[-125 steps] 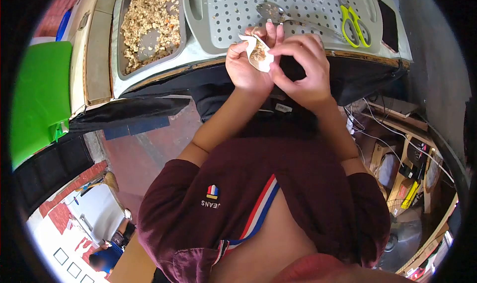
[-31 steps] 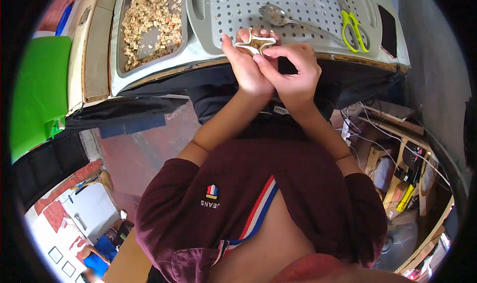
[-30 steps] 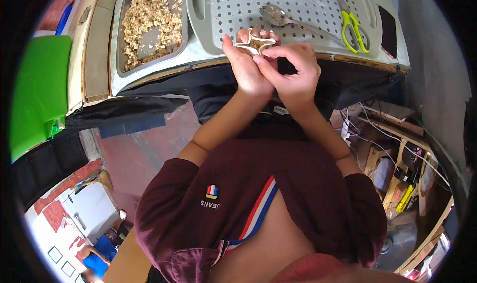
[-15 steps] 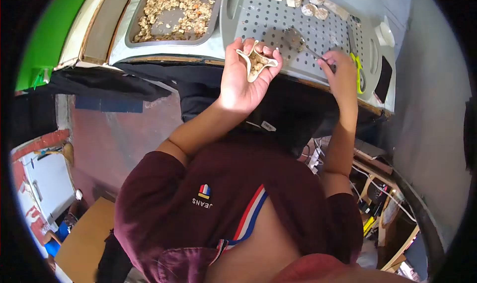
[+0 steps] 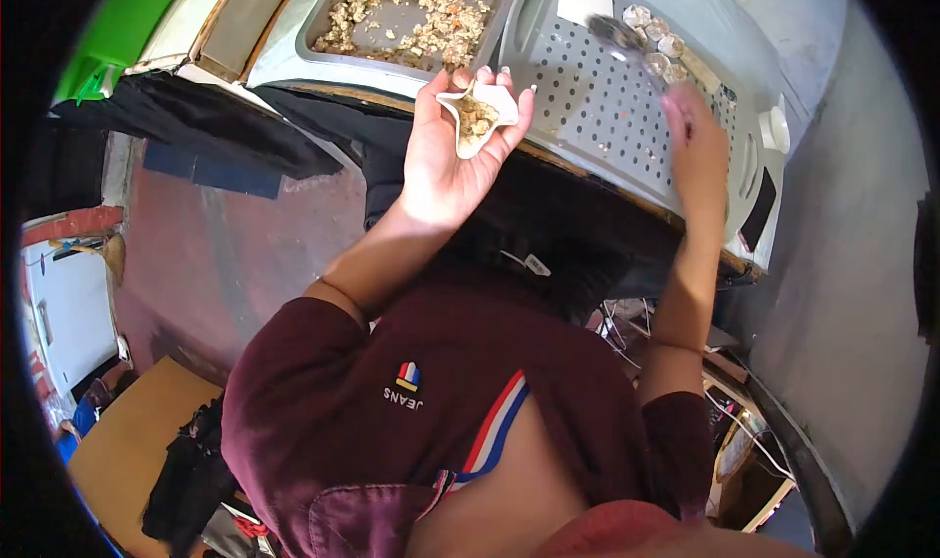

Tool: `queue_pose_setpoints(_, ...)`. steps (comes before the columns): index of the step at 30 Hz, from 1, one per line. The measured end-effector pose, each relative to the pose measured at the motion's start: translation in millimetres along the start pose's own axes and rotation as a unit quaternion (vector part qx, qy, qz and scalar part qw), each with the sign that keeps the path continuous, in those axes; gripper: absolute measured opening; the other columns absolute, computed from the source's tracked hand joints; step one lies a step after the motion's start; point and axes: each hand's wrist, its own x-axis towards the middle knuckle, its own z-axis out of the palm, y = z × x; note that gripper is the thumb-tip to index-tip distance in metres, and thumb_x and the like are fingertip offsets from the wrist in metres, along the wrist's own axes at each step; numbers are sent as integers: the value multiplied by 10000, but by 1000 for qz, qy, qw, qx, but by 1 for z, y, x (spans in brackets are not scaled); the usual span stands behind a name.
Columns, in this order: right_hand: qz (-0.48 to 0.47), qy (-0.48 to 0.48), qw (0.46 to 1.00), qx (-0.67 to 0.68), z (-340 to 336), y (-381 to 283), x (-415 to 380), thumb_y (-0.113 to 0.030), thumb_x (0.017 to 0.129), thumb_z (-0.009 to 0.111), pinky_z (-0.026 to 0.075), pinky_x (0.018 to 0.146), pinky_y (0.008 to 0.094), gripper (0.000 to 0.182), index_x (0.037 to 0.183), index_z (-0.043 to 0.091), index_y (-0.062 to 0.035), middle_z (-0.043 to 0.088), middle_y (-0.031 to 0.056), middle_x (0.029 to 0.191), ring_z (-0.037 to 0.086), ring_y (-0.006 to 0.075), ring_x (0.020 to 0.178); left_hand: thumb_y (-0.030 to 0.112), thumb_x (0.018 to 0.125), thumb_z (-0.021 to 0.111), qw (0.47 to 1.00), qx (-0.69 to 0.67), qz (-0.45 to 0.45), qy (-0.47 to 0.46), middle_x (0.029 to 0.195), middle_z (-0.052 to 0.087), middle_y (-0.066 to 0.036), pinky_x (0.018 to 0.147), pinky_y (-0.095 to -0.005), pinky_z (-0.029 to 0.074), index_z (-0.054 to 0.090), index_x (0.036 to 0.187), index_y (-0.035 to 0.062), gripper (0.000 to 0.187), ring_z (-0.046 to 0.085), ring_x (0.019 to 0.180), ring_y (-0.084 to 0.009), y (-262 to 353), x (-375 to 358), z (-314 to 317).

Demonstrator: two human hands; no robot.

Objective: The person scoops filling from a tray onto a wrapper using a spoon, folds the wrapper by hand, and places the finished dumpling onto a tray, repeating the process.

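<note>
Here the dumpling wrapper (image 5: 474, 116) lies open (edges curled up), brown filling at its middle. The left hand (image 5: 452, 152) cups it, fingers half-spread; the right hand (image 5: 697, 142), blurred, holds a spoon (image 5: 619, 32), grip closed.

- A small food-preparation spot, home-like or a back room, not a fitted kitchen.
- On the desk (image 5: 294, 64): a metal tray of crumbly filling (image 5: 411, 10) and a grey perforated tray (image 5: 597, 98) bearing a row of folded dumplings (image 5: 658, 49).
- Red tiled floor (image 5: 225, 255); loose cables and clutter (image 5: 627, 323) under the desk.
</note>
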Motion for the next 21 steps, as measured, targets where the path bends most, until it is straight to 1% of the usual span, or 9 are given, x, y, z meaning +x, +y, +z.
queue_pose_setpoints(3, -63, -17, 996, 58, 19, -35, 23, -196, 901, 533, 468, 614, 397, 119, 975, 590, -122, 630, 110, 832, 617, 320, 751, 163, 940, 450, 1000, -2, 9, 11, 892, 602, -96, 1015, -502, 405, 540, 826, 24, 201, 561, 993, -265, 4, -1, 3)
queue_pose_setpoints(5, -142, -24, 990, 14, 37, -52, 42, -218, 883, 549, 486, 616, 376, 130, 968, 611, -142, 639, 71, 827, 632, 275, 742, 153, 940, 445, 999, -21, 1, 24, 890, 608, -100, 1016, -503, 406, 538, 821, 22, 200, 563, 994, -268, 8, -3, 3)
queue_pose_setpoints(8, -210, -48, 975, -60, 58, -68, 68, -208, 865, 554, 495, 624, 384, 115, 934, 628, -152, 645, 40, 830, 634, 265, 736, 142, 940, 437, 998, -34, -10, 47, 896, 615, -105, 1017, -499, 411, 535, 823, 18, 197, 569, 994, -274, 15, -8, 1)
queue_pose_setpoints(11, -241, -59, 962, -110, 72, -78, 83, -170, 842, 561, 494, 615, 381, 94, 880, 645, -149, 646, 28, 805, 634, 268, 726, 133, 940, 432, 999, -19, -2, 50, 907, 620, -108, 1019, -493, 415, 531, 831, 14, 190, 575, 993, -280, 25, -15, -1)
queue_pose_setpoints(15, -272, -107, 954, -73, 69, -84, 88, -142, 814, 574, 484, 608, 391, 81, 818, 653, -131, 640, 47, 767, 632, 269, 731, 134, 939, 434, 999, 15, 32, 16, 916, 623, -110, 1023, -493, 414, 529, 843, 8, 184, 580, 994, -285, 40, -18, -7)
queue_pose_setpoints(17, -294, -110, 948, -54, 59, -83, 91, -141, 803, 583, 480, 604, 398, 72, 806, 654, -126, 636, 61, 754, 631, 272, 730, 156, 938, 444, 998, 28, 49, 15, 933, 627, -109, 1034, -493, 401, 562, 920, 10, 188, 572, 1013, -284, 47, -20, -7)
queue_pose_setpoints(19, -356, -82, 930, -45, 58, -79, 98, -143, 798, 588, 476, 600, 400, 67, 799, 653, -128, 632, 69, 744, 631, 272, 729, 177, 941, 439, 998, 36, 61, 3, 969, 630, -108, 1048, -499, 381, 570, 1038, 21, 226, 559, 1039, -281, 51, -20, -7)
queue_pose_setpoints(20, -386, -68, 919, -40, 57, -79, 101, -144, 795, 590, 474, 598, 401, 65, 795, 653, -129, 630, 73, 738, 630, 273, 729, 181, 942, 435, 996, 45, 71, 9, 977, 628, -107, 1049, -501, 378, 564, 1056, 22, 234, 556, 1045, -281, 52, -20, -7)
queue_pose_setpoints(21, -382, -102, 916, -65, 55, -81, 102, -164, 803, 593, 475, 616, 398, 75, 827, 658, -134, 636, 63, 772, 625, 273, 747, 185, 943, 431, 995, 56, 82, 15, 984, 626, -106, 1051, -503, 375, 558, 1074, 24, 243, 553, 1050, -281, 52, -21, -4)
